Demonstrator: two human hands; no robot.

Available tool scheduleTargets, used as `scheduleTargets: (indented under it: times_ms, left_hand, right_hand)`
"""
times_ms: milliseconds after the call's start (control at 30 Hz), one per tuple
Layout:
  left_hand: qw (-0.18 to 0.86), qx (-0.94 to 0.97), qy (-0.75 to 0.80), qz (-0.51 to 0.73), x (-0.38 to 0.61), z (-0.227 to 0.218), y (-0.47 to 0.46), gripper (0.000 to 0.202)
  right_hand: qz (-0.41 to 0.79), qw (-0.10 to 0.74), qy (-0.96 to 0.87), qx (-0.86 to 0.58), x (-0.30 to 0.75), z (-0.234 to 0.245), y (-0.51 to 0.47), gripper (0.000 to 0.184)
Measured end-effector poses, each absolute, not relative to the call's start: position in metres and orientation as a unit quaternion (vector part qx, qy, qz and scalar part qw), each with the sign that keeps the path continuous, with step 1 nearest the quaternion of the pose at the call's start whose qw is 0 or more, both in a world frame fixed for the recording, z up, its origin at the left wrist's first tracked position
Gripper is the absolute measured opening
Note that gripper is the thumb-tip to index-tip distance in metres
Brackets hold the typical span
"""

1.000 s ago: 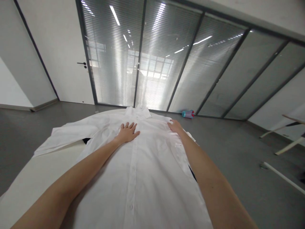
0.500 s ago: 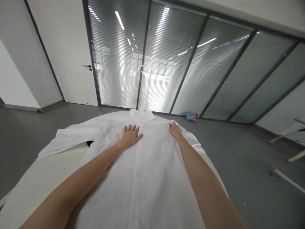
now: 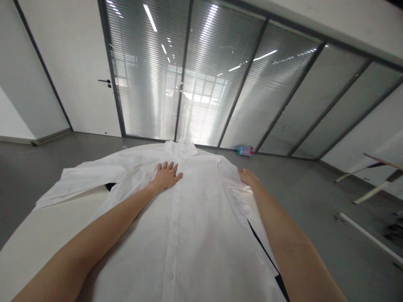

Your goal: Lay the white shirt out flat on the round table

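A white button-up shirt (image 3: 189,218) lies front-up on a pale table (image 3: 47,226), collar pointing away from me, its left sleeve stretched out to the left. My left hand (image 3: 166,175) rests flat on the shirt's chest just left of the button placket, fingers spread. My right hand (image 3: 247,176) sits at the shirt's right edge near the shoulder, fingers curved down over the cloth; whether it grips the fabric is hidden.
A dark strip (image 3: 264,251) shows under the shirt's right edge. Beyond the table are grey floor, a glass wall with blinds, a white door (image 3: 82,71), a small teal and pink roll (image 3: 245,150) on the floor, and pale table legs (image 3: 368,188) at right.
My right hand has slid from the upper chest out to the shirt's right edge, smoothing the cloth. The left hand has stayed put.
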State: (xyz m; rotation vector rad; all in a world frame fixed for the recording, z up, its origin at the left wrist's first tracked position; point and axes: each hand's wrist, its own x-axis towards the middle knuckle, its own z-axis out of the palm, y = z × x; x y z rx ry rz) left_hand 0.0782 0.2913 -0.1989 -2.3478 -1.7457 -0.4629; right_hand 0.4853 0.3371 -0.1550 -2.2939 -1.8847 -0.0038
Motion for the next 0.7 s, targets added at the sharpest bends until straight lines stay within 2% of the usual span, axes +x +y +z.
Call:
scheduleTargets:
  times_ms: [167, 300, 533, 700]
  left_hand:
    - [0.079, -0.791, -0.587, -0.153, 0.078, -0.199, 0.291, 0.060]
    - [0.072, -0.791, -0.589, -0.153, 0.077, -0.196, 0.290, 0.060]
    - [0.055, -0.791, -0.586, -0.166, 0.079, -0.197, 0.287, 0.061]
    - [-0.081, -0.781, -0.589, -0.188, 0.053, -0.173, 0.312, 0.047]
  right_hand:
    - [-0.005, 0.088, -0.725, -0.683, 0.393, -0.157, 0.365, 0.064]
    - [0.034, 0.030, -0.737, -0.675, 0.347, -0.170, 0.378, 0.072]
    - [0.049, 0.019, -0.664, -0.746, 0.399, -0.182, 0.385, 0.074]
    - [0.036, 0.018, -0.625, -0.779, 0.428, -0.173, 0.380, 0.073]
